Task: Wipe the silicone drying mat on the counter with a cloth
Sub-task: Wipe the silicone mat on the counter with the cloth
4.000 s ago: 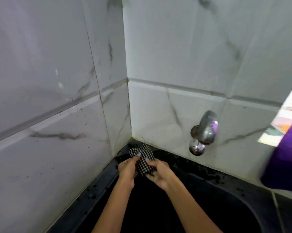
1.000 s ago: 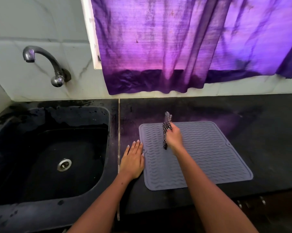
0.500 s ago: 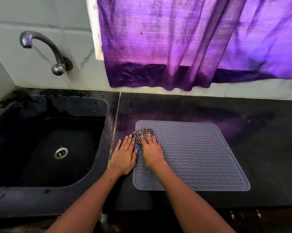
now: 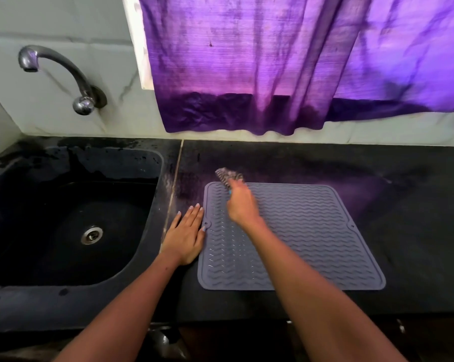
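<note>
One grey silicone drying mat (image 4: 299, 231) lies flat on the black counter (image 4: 416, 231), just right of the seam that divides the counter from the sink surround. Its surface carries rows of wavy ridges inside a raised border, and two small tabs notch its left and right edges. One checked cloth (image 4: 228, 176) sits at the mat's far left corner, half over the border and half on the bare counter; it is blurred, so its folds cannot be made out.

The person's right hand (image 4: 240, 205) is over that same corner with its fingers curled round the near end of the cloth, holding it bunched. The hand is blurred too, and whether the cloth presses on the mat or is slightly lifted cannot be told. The left hand (image 4: 186, 239) lies palm down on the counter just beside the mat's left edge, fingers straight and together, its thumb side touching the border near the left tab; it holds nothing. Both forearms reach in bare from the bottom of the view.

To the left is one black sink (image 4: 63, 218) with a single metal drain in its basin and wet patches along its rim. One curved metal tap (image 4: 61, 74) comes out of the pale marbled tile wall above it. Behind the mat, one purple curtain (image 4: 272, 61) hangs down to just above the counter's back edge
</note>
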Demonstrator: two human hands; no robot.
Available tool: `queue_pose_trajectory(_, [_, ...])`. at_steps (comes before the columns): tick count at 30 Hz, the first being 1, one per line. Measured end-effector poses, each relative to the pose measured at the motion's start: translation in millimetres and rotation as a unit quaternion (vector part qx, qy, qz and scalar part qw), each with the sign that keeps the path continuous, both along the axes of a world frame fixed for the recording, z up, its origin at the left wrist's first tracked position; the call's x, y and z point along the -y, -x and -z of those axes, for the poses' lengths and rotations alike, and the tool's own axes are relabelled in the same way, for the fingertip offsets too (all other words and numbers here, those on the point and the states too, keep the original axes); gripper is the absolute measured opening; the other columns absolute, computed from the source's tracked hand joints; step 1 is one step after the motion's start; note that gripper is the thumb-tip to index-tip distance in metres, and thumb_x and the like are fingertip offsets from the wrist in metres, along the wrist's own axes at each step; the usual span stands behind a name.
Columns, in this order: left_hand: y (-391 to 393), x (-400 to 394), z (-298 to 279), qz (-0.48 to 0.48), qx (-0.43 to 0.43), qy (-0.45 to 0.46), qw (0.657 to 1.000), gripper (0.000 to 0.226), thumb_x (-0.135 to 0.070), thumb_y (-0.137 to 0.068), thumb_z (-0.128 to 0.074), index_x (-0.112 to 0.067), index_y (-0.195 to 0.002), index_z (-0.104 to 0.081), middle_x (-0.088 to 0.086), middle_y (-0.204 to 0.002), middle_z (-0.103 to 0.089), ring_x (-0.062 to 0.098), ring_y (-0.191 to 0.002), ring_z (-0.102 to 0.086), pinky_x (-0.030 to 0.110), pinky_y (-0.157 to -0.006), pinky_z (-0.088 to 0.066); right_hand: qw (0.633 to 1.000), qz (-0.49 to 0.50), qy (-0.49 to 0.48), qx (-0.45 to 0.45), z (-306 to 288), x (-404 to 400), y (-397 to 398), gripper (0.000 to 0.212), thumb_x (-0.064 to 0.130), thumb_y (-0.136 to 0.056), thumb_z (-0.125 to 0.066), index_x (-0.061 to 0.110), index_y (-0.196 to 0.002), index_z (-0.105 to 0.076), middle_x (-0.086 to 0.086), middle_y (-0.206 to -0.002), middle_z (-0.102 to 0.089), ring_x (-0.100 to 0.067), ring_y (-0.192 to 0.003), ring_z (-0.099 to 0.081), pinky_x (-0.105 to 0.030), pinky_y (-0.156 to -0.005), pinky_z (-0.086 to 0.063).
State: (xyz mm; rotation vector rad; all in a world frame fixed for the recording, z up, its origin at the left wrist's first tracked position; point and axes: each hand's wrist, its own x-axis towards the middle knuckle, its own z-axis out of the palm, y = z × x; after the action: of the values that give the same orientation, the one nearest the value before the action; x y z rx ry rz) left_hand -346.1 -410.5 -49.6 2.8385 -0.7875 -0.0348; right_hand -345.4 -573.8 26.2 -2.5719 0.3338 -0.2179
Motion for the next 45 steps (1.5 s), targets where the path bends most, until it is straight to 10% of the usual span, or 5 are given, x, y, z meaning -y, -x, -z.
queue_pose_trajectory(9, [-0.1, -0.6, 1.8, -0.004, 0.015, -0.009, 1.0, 0.079, -0.05, -0.076, 0.016, -0.018, -0.148, 0.003, -0.005, -0.157, 0.005, 0.002, -0.137, 0.016, 0.031, -0.116, 0.009, 0.967, -0.139, 0.186, -0.103, 48.7, -4.7, 3.5, 0.07, 0.006, -0.091, -0.046, 0.013, -0.15, -0.01, -0.013, -0.158, -0.005, -0.03, -0.146, -0.004, -0.04, -0.12, -0.007])
queue_pose_trajectory(20, [-2.1, -2.2, 3.5, -0.001, 0.012, -0.002, 1.0, 0.079, -0.052, -0.078, 0.014, -0.02, -0.148, -0.001, -0.006, -0.157, 0.001, 0.0, -0.138, 0.011, 0.031, -0.118, 0.006, 0.875, 0.123, -0.467, -0.017, 14.3, 36.2, -23.6, 0.032, 0.012, -0.099, -0.04, 0.01, -0.127, -0.055, -0.014, -0.126, -0.06, -0.028, -0.114, -0.056, -0.035, -0.096, -0.045])
queue_pose_trajectory(29, [-2.4, -1.3, 1.7, -0.008, -0.001, 0.021, 1.0, 0.081, -0.054, -0.078, 0.01, -0.02, -0.149, -0.007, -0.007, -0.157, -0.004, 0.003, -0.142, 0.005, 0.03, -0.117, 0.005, 0.974, -0.114, 0.103, -0.165, 36.7, 23.4, -18.1, 0.06, 0.02, -0.096, -0.042, 0.009, -0.149, -0.015, -0.02, -0.156, -0.01, -0.034, -0.144, -0.012, -0.042, -0.119, -0.016])
queue_pose_trajectory(38, [-1.7, 5.4, 4.4, -0.038, 0.005, 0.003, 0.999, 0.081, -0.05, -0.077, 0.015, -0.018, -0.149, -0.004, -0.007, -0.157, -0.002, 0.004, -0.143, 0.005, 0.032, -0.117, 0.005, 0.972, -0.117, 0.122, -0.161, 44.6, 26.7, -17.7, 0.062, 0.023, -0.098, -0.038, 0.013, -0.15, -0.007, -0.013, -0.158, 0.002, -0.029, -0.146, 0.0, -0.042, -0.12, -0.007])
queue_pose_trajectory(45, [-3.2, 5.0, 2.3, -0.037, 0.01, 0.015, 0.999, 0.082, -0.049, -0.075, 0.016, -0.019, -0.149, -0.005, -0.009, -0.157, -0.001, -0.002, -0.138, 0.01, 0.03, -0.117, 0.004, 0.877, 0.102, -0.469, -0.031, 15.2, 64.8, -27.3, 0.036, 0.007, -0.098, -0.039, 0.007, -0.132, -0.05, -0.014, -0.128, -0.058, -0.021, -0.099, -0.056, -0.028, -0.076, -0.046])
